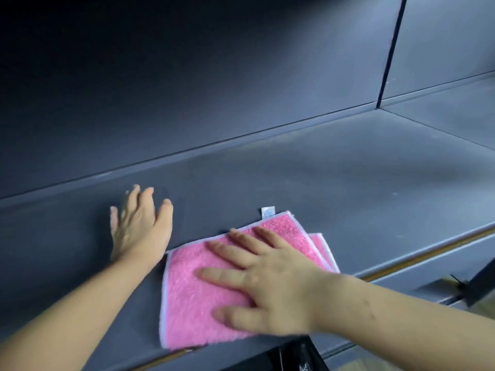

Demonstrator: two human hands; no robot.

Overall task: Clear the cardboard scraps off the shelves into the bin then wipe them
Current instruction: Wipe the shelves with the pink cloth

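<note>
Right hand presses flat on pink cloth, left hand flat on shelf beside.

Two bare forearms, uncovered all the way to the frame's lower corners, end in a left hand at centre left and a right hand at lower centre, both with short-nailed fingers, and the right forearm carries a few small dark specks.

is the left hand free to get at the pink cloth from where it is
Probably yes: the left hand lies flat on the shelf, holding nothing, just beside the pink cloth. Nothing sits between them; the right hand presses only its right side.
</note>
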